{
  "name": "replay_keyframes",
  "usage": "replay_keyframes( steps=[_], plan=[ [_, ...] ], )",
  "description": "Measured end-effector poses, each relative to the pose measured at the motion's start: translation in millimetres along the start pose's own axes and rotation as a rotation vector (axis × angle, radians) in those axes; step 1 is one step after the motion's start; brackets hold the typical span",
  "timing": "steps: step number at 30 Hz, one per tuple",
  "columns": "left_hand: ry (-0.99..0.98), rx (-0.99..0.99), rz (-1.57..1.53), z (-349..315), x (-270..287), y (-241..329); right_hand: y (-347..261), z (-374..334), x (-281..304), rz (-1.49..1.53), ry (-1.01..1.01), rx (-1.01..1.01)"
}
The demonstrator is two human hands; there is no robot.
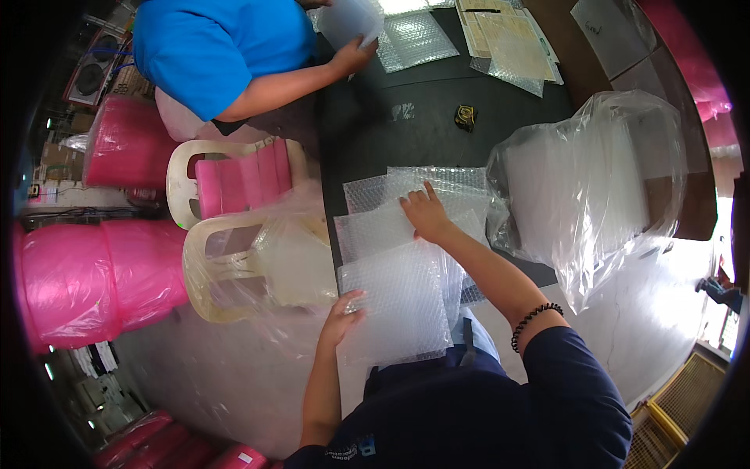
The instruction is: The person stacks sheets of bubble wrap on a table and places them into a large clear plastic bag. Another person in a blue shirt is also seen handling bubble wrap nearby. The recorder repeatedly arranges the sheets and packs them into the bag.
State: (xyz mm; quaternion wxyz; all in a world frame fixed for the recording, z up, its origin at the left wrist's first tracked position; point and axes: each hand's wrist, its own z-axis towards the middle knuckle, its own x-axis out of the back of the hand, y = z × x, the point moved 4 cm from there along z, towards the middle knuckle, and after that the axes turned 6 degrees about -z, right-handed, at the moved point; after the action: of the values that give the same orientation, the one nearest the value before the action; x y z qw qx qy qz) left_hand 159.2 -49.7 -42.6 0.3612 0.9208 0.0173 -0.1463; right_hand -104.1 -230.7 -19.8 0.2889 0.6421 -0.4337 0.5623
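Observation:
My left hand (pixel 344 316) grips the left edge of a clear bubble wrap sheet (pixel 398 289), with fingers over its top face. That sheet overhangs the near edge of the dark table (pixel 422 141), in front of my body. Farther up, my right hand (pixel 427 215) rests with fingers spread on other overlapping bubble wrap sheets (pixel 367 234). The index finger points away from me, and nothing shows in this hand's grasp. More bubble wrap (pixel 363 195) lies beneath at the far side of the pile.
A clear plastic bag (pixel 578 180) of stacked white sheets stands right of the pile. Beyond lie a black-and-yellow tape measure (pixel 465 117), papers (pixel 508 43) and a co-worker's hand (pixel 355 59) holding a translucent sheet. Cream plastic chairs (pixel 211 270) and pink rolls (pixel 101 281) are left.

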Motion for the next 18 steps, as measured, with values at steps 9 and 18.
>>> replay_keyframes(
  steps=[9, 18],
  plan=[
    [0.102, -0.23, 0.127, 45.4, -12.4, -10.1, 180.2, -99.1, 132.6, 1.093, 0.427, -0.474],
    [0.228, -0.271, -0.056, 64.1, -32.2, -12.2, 61.4, -157.2, -58.6, 1.121, -0.131, -0.726]
  ],
)
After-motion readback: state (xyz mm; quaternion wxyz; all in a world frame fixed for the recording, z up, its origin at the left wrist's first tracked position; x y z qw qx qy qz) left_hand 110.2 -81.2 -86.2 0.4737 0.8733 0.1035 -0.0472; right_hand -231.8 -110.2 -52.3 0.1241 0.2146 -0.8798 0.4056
